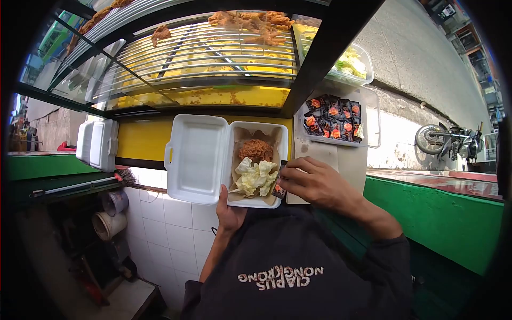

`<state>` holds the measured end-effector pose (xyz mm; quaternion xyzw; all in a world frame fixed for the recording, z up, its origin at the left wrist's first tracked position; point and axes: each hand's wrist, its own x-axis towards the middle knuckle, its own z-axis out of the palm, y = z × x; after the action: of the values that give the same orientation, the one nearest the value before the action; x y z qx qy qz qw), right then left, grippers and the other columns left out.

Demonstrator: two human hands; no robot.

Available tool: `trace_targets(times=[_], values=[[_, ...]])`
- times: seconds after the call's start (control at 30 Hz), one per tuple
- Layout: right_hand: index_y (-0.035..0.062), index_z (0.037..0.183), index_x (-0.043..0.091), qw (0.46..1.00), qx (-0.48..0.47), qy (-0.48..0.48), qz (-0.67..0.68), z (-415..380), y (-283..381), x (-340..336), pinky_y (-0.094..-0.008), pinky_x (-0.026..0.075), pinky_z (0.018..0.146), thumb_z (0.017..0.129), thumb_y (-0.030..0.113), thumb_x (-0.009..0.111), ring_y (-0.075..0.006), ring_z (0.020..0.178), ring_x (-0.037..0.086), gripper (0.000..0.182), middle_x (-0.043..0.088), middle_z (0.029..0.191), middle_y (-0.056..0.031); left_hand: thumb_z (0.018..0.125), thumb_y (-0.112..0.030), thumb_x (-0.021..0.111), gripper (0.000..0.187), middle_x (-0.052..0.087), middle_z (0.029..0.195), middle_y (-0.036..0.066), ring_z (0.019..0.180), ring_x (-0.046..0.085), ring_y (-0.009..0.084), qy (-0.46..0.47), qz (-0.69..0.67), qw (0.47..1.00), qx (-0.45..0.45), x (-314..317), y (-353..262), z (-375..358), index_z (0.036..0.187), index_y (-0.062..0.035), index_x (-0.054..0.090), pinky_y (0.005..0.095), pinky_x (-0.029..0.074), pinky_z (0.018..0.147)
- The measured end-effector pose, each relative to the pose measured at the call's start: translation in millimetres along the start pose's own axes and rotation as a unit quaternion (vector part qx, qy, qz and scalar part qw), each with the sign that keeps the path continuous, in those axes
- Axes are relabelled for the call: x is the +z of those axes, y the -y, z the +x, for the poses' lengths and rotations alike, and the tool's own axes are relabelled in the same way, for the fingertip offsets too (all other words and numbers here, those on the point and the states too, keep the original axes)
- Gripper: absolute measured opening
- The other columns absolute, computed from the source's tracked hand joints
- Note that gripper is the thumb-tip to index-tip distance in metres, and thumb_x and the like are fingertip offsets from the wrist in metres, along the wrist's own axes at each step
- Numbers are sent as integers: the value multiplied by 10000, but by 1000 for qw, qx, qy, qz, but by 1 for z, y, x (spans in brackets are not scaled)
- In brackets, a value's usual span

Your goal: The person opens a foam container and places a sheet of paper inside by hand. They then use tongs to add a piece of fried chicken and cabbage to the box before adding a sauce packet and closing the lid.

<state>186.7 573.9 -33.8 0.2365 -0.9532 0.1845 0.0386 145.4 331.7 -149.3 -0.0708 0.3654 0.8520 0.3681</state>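
Observation:
A white foam takeaway box lies open with its lid folded to the left. Inside the paper-lined half are a piece of fried chicken and, in front of it, pale shredded lettuce. My left hand grips the box's near edge, thumb up along the side and fingers hidden beneath. My right hand pinches a small black sauce sachet at the box's right side, beside the lettuce. The sachet is partly covered by my fingers.
Behind the box stands a glass display case with fried chicken pieces on a wire rack. To the right, a clear tub holds several sachets; lettuce fills another. Stacked foam boxes stand left.

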Motion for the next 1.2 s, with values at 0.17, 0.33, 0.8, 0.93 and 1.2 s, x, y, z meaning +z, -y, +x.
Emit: trace_targets(times=[0.17,0.33,0.8,0.93,1.2], values=[[54,1080,651,999,17,35,-6,10,2,42,-377,482,960,790,98,584,-253,1140,547,300,599,1158,-71,1003,-530,240,757,319,1492,205,1371,346,326,5,-14,1000,-10,-6,-7,1,1475,60,187,435,279,1141],[58,1167,615,997,53,-35,37,29,7,50,-399,459,994,727,1,619,-282,1244,496,444,582,1245,-98,1006,-516,257,744,321,1491,201,1374,338,322,1,-4,999,38,-13,-18,4,1473,60,192,435,267,1145],[-38,1083,618,634,448,-197,599,86,15,147,-254,549,720,954,114,596,-101,761,649,200,690,890,-62,988,-348,475,580,446,1405,148,1317,412,281,-25,14,998,52,-116,-64,21,1403,36,347,430,286,1127],[-34,1074,627,624,470,-200,591,93,16,153,-258,556,710,958,128,593,-109,767,653,202,680,880,-61,969,-482,444,678,442,1413,150,1328,398,303,-78,63,989,113,-127,-91,9,1410,26,356,459,292,1118],[-24,1106,629,540,488,-250,639,90,22,153,-272,565,712,998,258,529,-139,773,666,318,671,910,-80,695,-796,591,981,219,1537,243,1399,236,444,125,577,744,312,-86,-158,17,1407,-129,483,552,209,1123]])
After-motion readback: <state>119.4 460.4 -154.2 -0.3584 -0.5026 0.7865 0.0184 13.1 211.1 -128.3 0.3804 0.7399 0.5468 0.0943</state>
